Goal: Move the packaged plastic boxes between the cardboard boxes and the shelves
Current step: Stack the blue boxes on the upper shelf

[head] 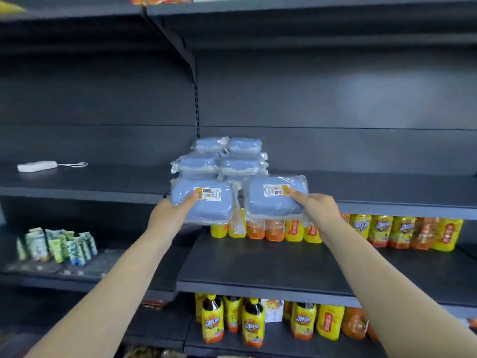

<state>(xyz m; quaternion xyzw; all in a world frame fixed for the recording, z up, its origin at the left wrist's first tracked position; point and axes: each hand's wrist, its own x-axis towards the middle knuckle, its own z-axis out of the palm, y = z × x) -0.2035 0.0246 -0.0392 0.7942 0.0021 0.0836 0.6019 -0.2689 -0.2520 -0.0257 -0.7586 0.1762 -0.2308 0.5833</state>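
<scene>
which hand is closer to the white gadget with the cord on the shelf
Left. The left hand, gripping a blue packaged box, is right of and below the white gadget; the right hand holds a second box farther right.

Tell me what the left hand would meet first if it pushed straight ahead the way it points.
Probably the stacked blue boxes on the shelf; the held box in the left hand would touch them first. Depth is unclear.
</scene>
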